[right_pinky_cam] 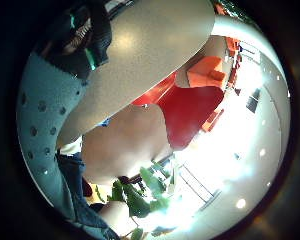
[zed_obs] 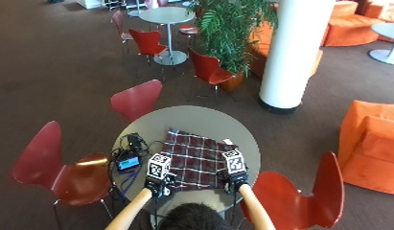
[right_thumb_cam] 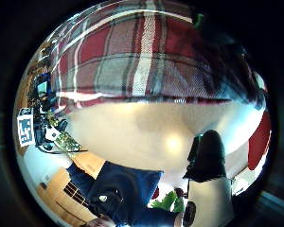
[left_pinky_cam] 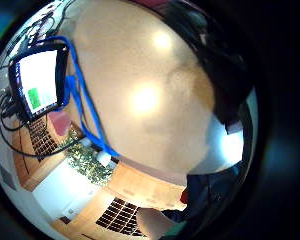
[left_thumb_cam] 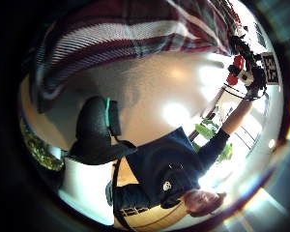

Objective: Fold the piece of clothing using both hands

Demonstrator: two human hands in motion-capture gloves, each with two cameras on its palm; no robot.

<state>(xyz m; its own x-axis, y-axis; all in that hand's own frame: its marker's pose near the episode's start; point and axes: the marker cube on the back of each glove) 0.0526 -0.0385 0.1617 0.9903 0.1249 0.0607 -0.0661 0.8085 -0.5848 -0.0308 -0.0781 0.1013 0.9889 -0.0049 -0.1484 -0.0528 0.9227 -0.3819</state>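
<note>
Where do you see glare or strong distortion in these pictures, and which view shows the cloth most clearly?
Left little-finger palm view: bright glare spots on the table. Right little-finger palm view: washed out by window light. Both thumb-side palm views: the plaid cloth curves strongly. Outside view: even light, cloth shown flat between the left hand and right hand.

No text, number or brand can be read anywhere. The small screen [zed_obs: 128, 163] on the desk [zed_obs: 190, 117] is lit, but what it shows is too small to make out.
</note>
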